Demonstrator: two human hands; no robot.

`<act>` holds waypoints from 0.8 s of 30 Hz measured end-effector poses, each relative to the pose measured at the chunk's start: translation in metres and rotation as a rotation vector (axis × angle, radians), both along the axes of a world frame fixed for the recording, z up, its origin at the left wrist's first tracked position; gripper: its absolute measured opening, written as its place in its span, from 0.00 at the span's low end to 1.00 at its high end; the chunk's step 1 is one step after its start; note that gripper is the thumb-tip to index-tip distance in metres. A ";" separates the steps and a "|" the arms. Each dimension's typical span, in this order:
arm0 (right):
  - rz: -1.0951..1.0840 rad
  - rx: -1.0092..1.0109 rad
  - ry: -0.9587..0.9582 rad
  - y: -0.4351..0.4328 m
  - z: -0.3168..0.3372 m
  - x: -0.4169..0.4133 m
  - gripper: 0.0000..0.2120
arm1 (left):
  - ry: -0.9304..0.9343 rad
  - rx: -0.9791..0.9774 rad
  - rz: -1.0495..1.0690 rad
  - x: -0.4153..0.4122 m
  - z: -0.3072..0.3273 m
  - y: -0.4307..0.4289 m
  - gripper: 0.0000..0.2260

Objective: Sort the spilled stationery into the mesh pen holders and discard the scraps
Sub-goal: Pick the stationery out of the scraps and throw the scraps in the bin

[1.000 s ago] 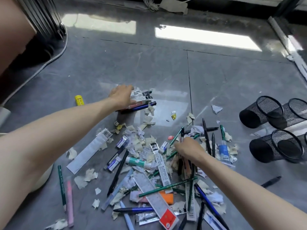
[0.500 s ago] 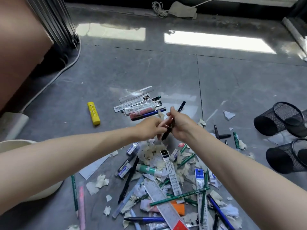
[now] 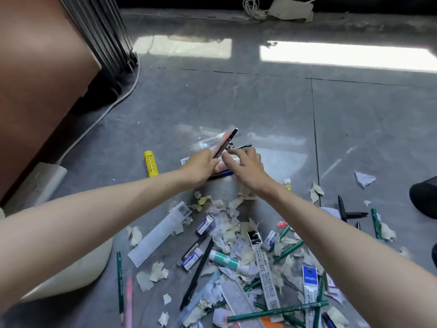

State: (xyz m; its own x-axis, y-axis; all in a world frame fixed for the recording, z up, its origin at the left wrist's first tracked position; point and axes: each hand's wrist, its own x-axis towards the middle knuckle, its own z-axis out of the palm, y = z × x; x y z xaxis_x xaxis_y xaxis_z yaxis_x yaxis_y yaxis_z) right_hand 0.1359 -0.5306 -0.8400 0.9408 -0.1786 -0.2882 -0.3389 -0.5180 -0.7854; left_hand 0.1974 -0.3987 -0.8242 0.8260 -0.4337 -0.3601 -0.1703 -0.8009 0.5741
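Head view. Both bare forearms are stretched forward over the grey floor (image 3: 236, 102) and brought together above a small bundle of packaged stationery (image 3: 203, 145). The bundle is set apart from the main heap (image 3: 236, 233), on the side toward the floor's far edge.

The left hand (image 3: 201, 165) is clenched round the lower end of a black pen (image 3: 225, 144). The pen is tilted, with its far end raised away from the person. A pink streak is seen along the barrel; through the blur it cannot be told what it is. The right hand (image 3: 244, 166) is held palm down just beside the left. Its fingers are loosely spread and slightly bent over the bundle, and nothing is seen gripped in it.

Materials noted:
- The floor is glossy stone-look tile, crossed by thin joint lines and bright reflections.
- A yellow glue stick (image 3: 150, 163), cylindrical, is laid just left of the hands.
- The heap, nearer the person, is made up of pale, ragged, crumpled paper scraps (image 3: 153, 273).
- Mixed into it are slim green pencils (image 3: 277, 311), small boxed erasers (image 3: 205, 224), a clear flat ruler (image 3: 238, 301) and a white-and-teal tube (image 3: 227, 259).
- A black mesh pen holder (image 3: 423, 197) is seen toward the floor's right edge, only partly in frame.
- A rounded white bin (image 3: 71, 275) is placed toward the near left corner, under the left forearm.
- A smooth brown cabinet (image 3: 42, 79) is stood along the left edge.
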 end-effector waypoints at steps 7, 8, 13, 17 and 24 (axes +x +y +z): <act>0.534 -0.545 -0.044 -0.042 -0.035 -0.042 0.28 | -0.301 0.564 -0.145 0.039 -0.011 0.020 0.14; 0.596 -0.577 -0.035 -0.044 -0.038 -0.047 0.31 | -0.310 0.596 -0.161 0.039 -0.014 0.021 0.14; 0.779 -0.656 0.028 -0.053 -0.038 -0.065 0.42 | -0.377 0.601 -0.181 0.025 -0.013 0.025 0.13; 0.904 -0.618 0.077 -0.056 -0.018 -0.077 0.44 | -0.441 0.448 -0.102 -0.013 -0.004 0.038 0.20; 0.731 -0.604 -0.185 -0.016 -0.003 -0.081 0.23 | -0.227 0.292 0.253 -0.128 -0.024 0.068 0.14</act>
State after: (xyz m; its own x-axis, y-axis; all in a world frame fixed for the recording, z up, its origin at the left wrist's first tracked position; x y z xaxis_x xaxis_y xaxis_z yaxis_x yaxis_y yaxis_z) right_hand 0.0547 -0.5469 -0.8425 0.8995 0.3999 -0.1759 0.3302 -0.8859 -0.3257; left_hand 0.0691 -0.3304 -0.8484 0.9652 -0.1146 -0.2351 -0.0432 -0.9565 0.2886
